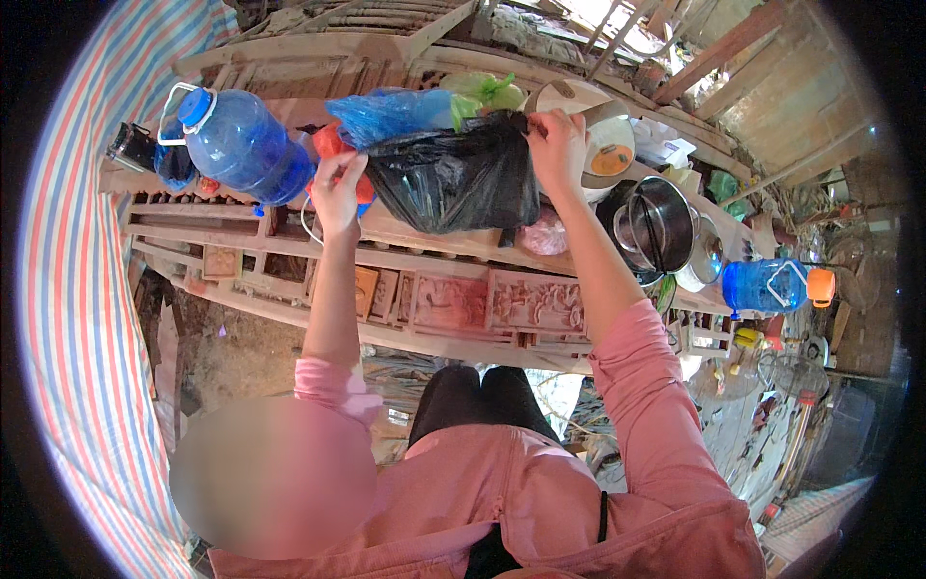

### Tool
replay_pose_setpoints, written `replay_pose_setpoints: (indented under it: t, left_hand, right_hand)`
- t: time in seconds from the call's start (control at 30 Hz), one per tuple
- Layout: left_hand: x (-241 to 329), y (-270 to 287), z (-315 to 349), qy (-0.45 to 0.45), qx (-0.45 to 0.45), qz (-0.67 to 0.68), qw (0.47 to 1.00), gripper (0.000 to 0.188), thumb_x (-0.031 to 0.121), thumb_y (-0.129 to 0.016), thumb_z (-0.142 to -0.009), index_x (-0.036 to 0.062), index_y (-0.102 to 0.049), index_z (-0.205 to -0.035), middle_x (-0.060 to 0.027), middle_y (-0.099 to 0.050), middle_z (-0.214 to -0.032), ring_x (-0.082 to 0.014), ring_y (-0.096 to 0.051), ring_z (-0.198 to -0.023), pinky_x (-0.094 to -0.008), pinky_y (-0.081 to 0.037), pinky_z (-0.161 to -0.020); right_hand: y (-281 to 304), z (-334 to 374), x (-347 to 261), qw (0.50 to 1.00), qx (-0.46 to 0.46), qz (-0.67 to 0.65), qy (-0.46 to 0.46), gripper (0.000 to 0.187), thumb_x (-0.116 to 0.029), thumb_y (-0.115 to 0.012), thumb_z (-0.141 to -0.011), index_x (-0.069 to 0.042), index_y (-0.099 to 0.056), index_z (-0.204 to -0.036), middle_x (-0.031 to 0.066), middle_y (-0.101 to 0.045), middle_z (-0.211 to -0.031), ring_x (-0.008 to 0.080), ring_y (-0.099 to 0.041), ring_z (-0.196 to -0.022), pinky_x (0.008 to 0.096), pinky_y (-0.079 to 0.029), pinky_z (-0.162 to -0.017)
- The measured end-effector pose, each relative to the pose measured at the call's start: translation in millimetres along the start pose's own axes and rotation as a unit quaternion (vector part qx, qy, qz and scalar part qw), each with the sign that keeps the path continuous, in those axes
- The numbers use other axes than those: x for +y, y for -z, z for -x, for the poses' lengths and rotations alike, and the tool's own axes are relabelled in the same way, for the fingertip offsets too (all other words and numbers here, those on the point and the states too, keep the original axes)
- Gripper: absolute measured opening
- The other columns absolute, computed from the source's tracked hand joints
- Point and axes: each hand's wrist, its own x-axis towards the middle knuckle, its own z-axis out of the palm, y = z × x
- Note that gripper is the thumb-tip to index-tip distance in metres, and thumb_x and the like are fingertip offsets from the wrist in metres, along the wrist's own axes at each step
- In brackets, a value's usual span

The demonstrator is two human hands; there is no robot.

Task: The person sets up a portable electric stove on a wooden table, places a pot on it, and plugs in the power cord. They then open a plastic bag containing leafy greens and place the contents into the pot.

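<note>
A black plastic bag point(451, 179) is stretched between my two hands above a long wooden surface. My left hand point(338, 193) pinches its left upper corner. The right upper corner is gripped in the fingers of my right hand point(558, 150). What the bag contains, if anything, cannot be seen. Just behind it lie a blue plastic bag point(391, 111) and a light green plastic bag point(482, 94). Something red point(333, 141) shows beside my left fingers. Under my right forearm sits a pink bundle point(545, 234), partly covered.
A large blue water jug point(241, 145) stands at the left, and a smaller blue jug point(765, 287) at the right. Metal pots point(658, 224) and a round white container point(610, 145) are right of my hand. Carved wooden panels point(535, 301) run along the front. A striped sheet point(87, 289) hangs at left.
</note>
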Motion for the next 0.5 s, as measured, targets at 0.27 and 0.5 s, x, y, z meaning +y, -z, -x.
replay_pose_setpoints:
  t: [0.27,0.5]
  left_hand:
    - [0.6,11.2,1.9,-0.009,-0.057,-0.088,0.994,0.018,0.012,-0.073,-0.08,0.0008,-0.069,-0.093,-0.006,-0.065,-0.084,-0.0143,-0.057,-0.075,-0.0276,-0.044,-0.071]
    - [21.0,24.6,49.6,-0.139,-0.096,-0.355,0.919,0.038,0.015,-0.075,-0.074,0.0106,-0.064,-0.11,-0.0117,-0.06,-0.103,-0.0337,-0.051,-0.1,-0.0426,-0.039,-0.091]
  right_hand:
    - [-8.4,14.9,5.7,0.999,-0.039,-0.02,0.026,0.012,-0.013,-0.066,-0.075,-0.012,-0.069,-0.087,0.0029,-0.062,-0.089,0.0281,-0.054,-0.096,0.0452,-0.04,-0.084]
    - [-2.8,58.8,13.8,0.988,-0.143,-0.052,-0.011,0.026,-0.006,-0.064,-0.074,-0.011,-0.067,-0.099,0.006,-0.061,-0.098,0.0311,-0.054,-0.097,0.0484,-0.04,-0.086]
